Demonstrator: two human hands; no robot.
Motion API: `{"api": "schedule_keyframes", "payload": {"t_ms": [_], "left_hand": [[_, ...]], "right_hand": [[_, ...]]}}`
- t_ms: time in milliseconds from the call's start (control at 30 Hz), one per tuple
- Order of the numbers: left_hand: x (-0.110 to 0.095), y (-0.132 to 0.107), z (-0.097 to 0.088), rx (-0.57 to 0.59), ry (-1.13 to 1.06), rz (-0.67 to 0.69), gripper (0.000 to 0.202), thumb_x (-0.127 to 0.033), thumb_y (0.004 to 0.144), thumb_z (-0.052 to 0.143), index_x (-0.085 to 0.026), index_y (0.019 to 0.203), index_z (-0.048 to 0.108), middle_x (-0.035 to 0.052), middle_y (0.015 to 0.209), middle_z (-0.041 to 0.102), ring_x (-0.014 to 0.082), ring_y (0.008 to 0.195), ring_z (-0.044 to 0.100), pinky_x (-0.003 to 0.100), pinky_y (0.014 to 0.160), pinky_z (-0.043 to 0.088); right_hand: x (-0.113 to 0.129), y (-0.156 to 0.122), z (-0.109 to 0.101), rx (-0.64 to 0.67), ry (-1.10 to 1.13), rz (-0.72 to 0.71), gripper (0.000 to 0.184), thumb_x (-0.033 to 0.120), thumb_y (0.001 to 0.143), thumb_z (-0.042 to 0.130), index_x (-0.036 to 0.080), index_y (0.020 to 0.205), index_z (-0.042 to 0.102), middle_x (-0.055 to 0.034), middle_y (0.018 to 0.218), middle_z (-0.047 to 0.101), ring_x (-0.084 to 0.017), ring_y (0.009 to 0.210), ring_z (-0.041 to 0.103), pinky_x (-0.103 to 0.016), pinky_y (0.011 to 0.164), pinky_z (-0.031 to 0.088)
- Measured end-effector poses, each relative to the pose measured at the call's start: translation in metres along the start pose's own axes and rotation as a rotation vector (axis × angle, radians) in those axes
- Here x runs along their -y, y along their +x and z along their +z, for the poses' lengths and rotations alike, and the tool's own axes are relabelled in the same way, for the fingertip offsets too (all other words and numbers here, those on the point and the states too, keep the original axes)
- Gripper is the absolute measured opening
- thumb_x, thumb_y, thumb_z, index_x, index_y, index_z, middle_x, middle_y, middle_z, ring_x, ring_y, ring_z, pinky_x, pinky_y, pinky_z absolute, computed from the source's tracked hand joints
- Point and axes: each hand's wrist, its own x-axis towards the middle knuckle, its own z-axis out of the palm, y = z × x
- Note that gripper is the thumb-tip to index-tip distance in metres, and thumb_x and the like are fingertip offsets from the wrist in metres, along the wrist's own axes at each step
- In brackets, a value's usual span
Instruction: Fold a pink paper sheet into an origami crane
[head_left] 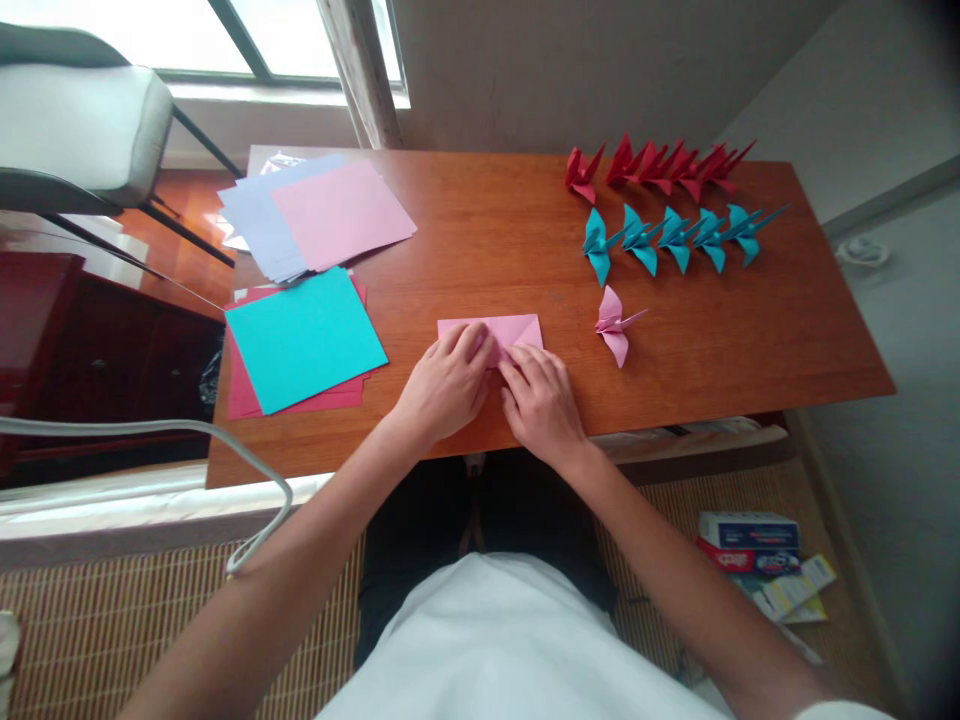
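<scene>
A folded pink paper (501, 329) lies on the wooden table (480, 250) near its front edge. My left hand (444, 385) presses down on the paper's left part with curled fingers. My right hand (541, 402) pinches the paper's lower middle, fingertips touching it beside my left hand. Both hands cover the near half of the sheet. Just right of the paper sits a finished pink paper crane (615, 325).
A row of teal cranes (675, 238) and a row of red cranes (660, 165) stand at the far right. Stacks of teal-on-red sheets (304, 338) and pink-on-lilac sheets (322, 213) lie at the left. A grey chair (75, 120) stands far left; boxes (750, 545) lie on the floor mat.
</scene>
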Motion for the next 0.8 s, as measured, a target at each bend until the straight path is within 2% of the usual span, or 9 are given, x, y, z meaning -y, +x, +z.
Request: {"api": "schedule_keyframes", "payload": {"t_ms": [100,167,267,433,567,800], "left_hand": [[-0.010,-0.008,0.002,-0.010,0.025,-0.041,0.049,-0.022,0.100,0.037,-0.002,0.144,0.048,0.0259,0.152,0.047,0.0359,0.146,0.040,0.049,0.119,0.036],[-0.017,-0.016,0.004,0.007,0.045,-0.075,0.052,-0.025,0.100,0.038,-0.006,0.148,0.046,0.0230,0.156,0.045,0.0345,0.149,0.036,0.049,0.122,0.032],[-0.025,-0.027,0.008,0.012,0.030,-0.123,0.059,-0.036,0.102,0.041,-0.006,0.153,0.041,0.0211,0.162,0.038,0.0352,0.153,0.031,0.050,0.124,0.027],[-0.025,-0.037,0.012,0.041,0.002,-0.108,0.074,-0.050,0.099,0.046,-0.005,0.157,0.034,0.0214,0.167,0.026,0.0382,0.157,0.018,0.055,0.126,0.019],[-0.022,-0.039,0.012,0.056,0.008,-0.073,0.082,-0.058,0.095,0.050,-0.007,0.158,0.033,0.0240,0.168,0.021,0.0406,0.157,0.014,0.056,0.126,0.017],[-0.030,-0.036,0.011,0.033,-0.001,-0.095,0.087,-0.067,0.090,0.055,-0.013,0.156,0.040,0.0266,0.167,0.023,0.0445,0.156,0.016,0.060,0.124,0.017]], "right_hand": [[0.005,-0.005,0.003,0.041,-0.021,0.009,0.045,0.023,0.100,0.042,0.013,0.140,0.058,-0.0161,0.151,0.054,-0.030,0.144,0.044,-0.053,0.122,0.030],[0.004,-0.005,0.004,0.070,-0.023,0.007,0.047,0.024,0.100,0.041,0.014,0.144,0.055,-0.0151,0.155,0.050,-0.030,0.147,0.041,-0.054,0.123,0.029],[0.002,-0.006,0.002,0.124,-0.038,-0.015,0.050,0.026,0.100,0.042,0.014,0.148,0.051,-0.0140,0.162,0.042,-0.030,0.151,0.034,-0.055,0.124,0.026],[0.000,-0.012,-0.003,0.187,-0.081,-0.028,0.056,0.033,0.101,0.044,0.016,0.154,0.043,-0.0117,0.167,0.032,-0.032,0.154,0.028,-0.056,0.125,0.023],[-0.003,-0.018,-0.007,0.167,-0.093,0.024,0.056,0.033,0.101,0.044,0.016,0.155,0.041,-0.0101,0.166,0.034,-0.031,0.154,0.030,-0.056,0.124,0.024],[-0.016,-0.028,-0.016,0.081,-0.125,0.148,0.057,0.027,0.100,0.044,0.017,0.156,0.039,-0.0102,0.162,0.042,-0.033,0.150,0.037,-0.058,0.120,0.031]]}}
